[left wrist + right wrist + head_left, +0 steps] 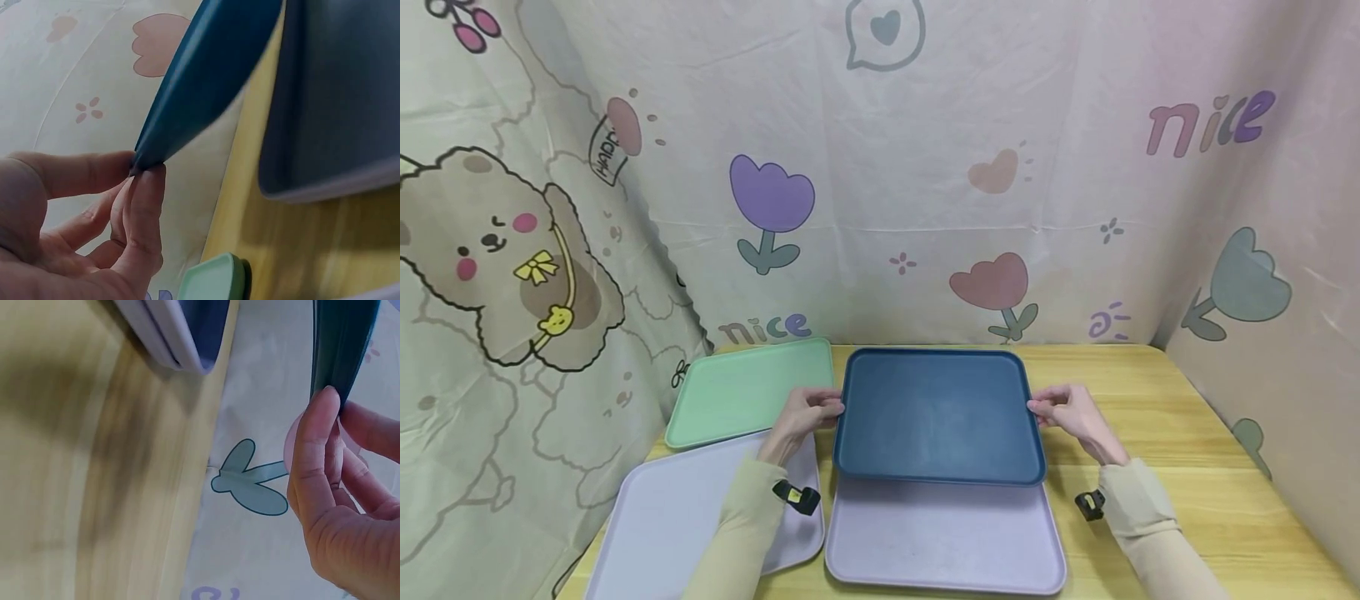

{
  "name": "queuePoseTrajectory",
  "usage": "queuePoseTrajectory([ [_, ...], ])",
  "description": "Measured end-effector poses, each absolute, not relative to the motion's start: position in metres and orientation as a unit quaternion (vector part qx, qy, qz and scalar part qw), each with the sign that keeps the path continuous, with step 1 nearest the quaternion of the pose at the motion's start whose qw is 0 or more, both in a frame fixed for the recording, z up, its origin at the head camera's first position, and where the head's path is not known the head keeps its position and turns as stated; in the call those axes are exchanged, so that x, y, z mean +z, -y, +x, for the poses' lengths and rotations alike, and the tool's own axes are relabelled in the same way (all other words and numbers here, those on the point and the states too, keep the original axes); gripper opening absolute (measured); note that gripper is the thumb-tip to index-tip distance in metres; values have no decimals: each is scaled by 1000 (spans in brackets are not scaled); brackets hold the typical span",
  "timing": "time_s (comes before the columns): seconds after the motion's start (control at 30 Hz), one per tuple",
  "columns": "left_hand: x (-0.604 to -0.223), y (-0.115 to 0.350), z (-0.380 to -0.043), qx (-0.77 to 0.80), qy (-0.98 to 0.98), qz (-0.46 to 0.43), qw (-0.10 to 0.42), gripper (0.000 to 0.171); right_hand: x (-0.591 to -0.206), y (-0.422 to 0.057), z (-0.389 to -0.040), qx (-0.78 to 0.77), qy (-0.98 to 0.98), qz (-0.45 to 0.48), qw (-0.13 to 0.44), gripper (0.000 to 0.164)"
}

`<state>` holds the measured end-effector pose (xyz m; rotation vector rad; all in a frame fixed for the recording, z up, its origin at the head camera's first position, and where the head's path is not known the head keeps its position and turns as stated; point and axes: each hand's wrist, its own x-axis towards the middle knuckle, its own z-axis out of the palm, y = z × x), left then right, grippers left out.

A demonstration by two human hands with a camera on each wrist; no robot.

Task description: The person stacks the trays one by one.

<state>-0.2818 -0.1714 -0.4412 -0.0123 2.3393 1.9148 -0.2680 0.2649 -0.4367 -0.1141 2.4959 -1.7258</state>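
Observation:
A dark blue rectangular tray [940,417] is held up level between both hands, raised over a lilac tray [943,537] on the table. My left hand [808,414] pinches its left edge between thumb and fingers; the left wrist view shows the blue tray [206,75] gripped at its rim. At the opposite edge, my right hand [1070,414] pinches the rim with thumb and fingertips, also visible in the right wrist view on the blue tray [344,344]. The blue tray covers the far part of the lilac one. In the right wrist view, stacked rims [169,337] show below it.
A light green tray [748,392] lies at the back left of the wooden table [1150,417]. Another lilac tray [677,508] is in front of it, partly under the left forearm. A printed curtain [887,167] hangs behind and along both sides.

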Motion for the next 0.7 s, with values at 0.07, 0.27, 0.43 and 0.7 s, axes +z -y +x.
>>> queuePoseTrajectory([
  [0.07, -442, 172, -278, 628, -775, -8, 60, 34, -438, -265, -264, -563, -823, -44, 56, 35],
  [0.27, -443, 174, -269, 607, -792, 1, 65, 30, -439, -269, -255, -556, -827, -63, 63, 36],
  [0.43, -442, 176, -261, 602, -795, -1, 77, 30, -437, -273, -249, -555, -824, -73, 92, 33],
  [0.7, -446, 179, -250, 607, -788, 8, 105, 30, -435, -283, -241, -554, -813, -92, 156, 29],
])
